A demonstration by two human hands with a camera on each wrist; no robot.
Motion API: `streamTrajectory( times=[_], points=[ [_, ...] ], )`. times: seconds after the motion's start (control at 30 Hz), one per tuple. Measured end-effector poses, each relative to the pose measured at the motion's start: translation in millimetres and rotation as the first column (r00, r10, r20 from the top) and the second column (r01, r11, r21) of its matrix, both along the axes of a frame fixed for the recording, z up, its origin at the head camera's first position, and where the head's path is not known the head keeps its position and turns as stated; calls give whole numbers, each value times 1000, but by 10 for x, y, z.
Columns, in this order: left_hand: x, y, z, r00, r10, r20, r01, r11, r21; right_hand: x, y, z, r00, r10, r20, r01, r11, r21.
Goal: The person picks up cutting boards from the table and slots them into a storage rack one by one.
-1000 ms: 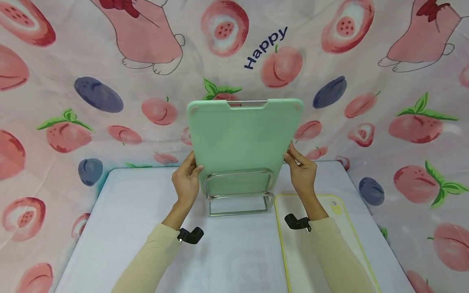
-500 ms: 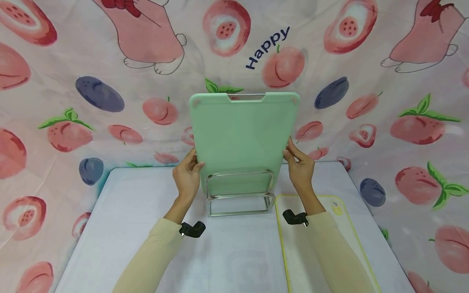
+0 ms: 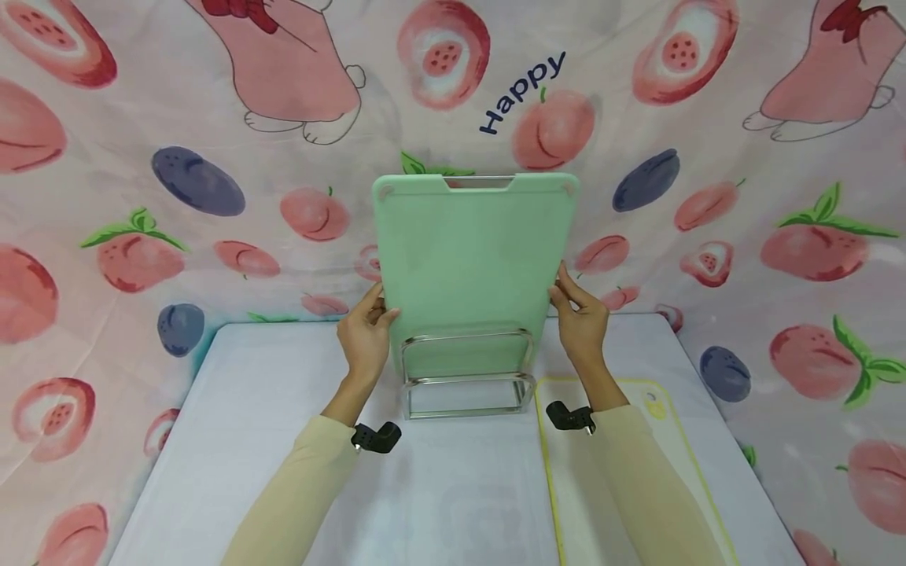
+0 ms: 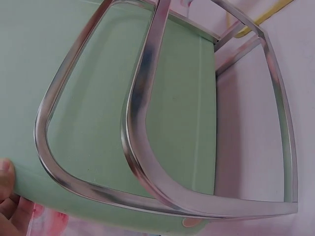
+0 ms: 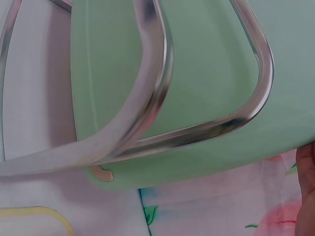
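Observation:
A pale green cutting board (image 3: pixel 474 251) stands upright behind the front loops of a shiny metal rack (image 3: pixel 467 380). My left hand (image 3: pixel 365 334) pinches the board's left edge, thumb on the near face. On the opposite edge, my right hand (image 3: pixel 583 322) pinches the board at about the same height. Both wrist views show the rack's curved bars in front of the board (image 4: pixel 177 98). The lower edge of the board (image 5: pixel 93 123) appears above the white surface, within the rack. Only a few fingertips (image 4: pixel 6 179) of the left hand show in its wrist view.
A white cutting board with a yellow rim (image 3: pixel 547 464) lies flat on the white table (image 3: pixel 283 377), under the right forearm. Behind the table hangs a cloth (image 3: pixel 311 173) printed with fruit. Each wrist wears a small black camera (image 3: pixel 377 438).
The green board has tilted to stand straighter, its top edge rising in the head view. Both hands have gone up slightly with it, keeping hold of its edges.

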State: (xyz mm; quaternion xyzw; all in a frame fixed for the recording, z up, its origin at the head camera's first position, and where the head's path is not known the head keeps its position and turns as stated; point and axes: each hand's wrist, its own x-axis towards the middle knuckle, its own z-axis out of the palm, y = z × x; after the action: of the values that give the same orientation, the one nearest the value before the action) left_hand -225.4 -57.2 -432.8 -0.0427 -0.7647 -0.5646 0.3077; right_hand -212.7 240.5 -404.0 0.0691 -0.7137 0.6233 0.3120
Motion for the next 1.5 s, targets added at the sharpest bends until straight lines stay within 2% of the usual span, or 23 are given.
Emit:
streamTrajectory(
  times=[0.67, 0.97, 1.17, 1.3, 1.5],
  points=[
    [-18, -19, 10, 998, 35, 57, -34, 999, -16, -31, -20, 5, 999, -13, 30, 13, 1000, 5],
    [-32, -25, 37, 999, 8, 52, -10, 1000, 24, -40, -42, 37, 999, -31, 18, 30, 998, 47],
    [-33, -9, 29, 997, 5, 79, -7, 999, 35, -18, -41, 52, 999, -43, 24, 41, 997, 68],
    [-26, 0, 21, 997, -4, 75, 1, 999, 34, 14, -44, 70, 997, -72, 33, 68, 991, 119],
    [14, 18, 29, 999, -10, 53, 7, 998, 67, 71, -21, 111, 996, -51, 66, 39, 984, 175]
  ],
)
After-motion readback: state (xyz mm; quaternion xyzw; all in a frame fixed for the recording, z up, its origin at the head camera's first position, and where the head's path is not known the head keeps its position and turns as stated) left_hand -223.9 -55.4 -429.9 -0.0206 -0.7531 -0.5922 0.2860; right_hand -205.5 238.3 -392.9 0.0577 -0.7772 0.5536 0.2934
